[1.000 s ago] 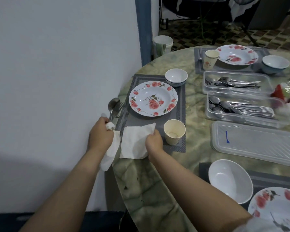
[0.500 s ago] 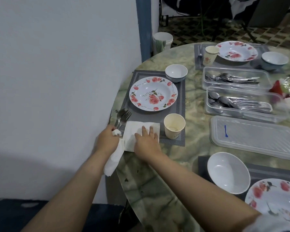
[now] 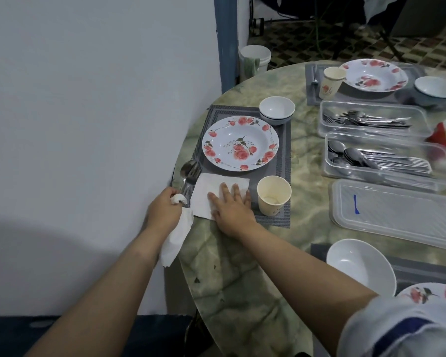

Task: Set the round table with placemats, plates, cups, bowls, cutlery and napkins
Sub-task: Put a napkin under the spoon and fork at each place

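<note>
right hand (image 3: 231, 207) lay flat, fingers straight, pressing a napkin (image 3: 216, 195) onto the grey placemat (image 3: 281, 161) below the plate (image 3: 240, 143). left hand (image 3: 165, 210) gripped a spoon and fork (image 3: 188, 173) plus a spare napkin (image 3: 177, 235). this setting had plate, bowl (image 3: 276, 110) and cup (image 3: 274, 199); cutlery not yet laid down. near-right setting looked unfinished, mostly out of view.

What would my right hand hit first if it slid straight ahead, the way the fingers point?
Probably the floral plate: the right hand lies flat on the napkin, fingers aimed toward it.
</note>
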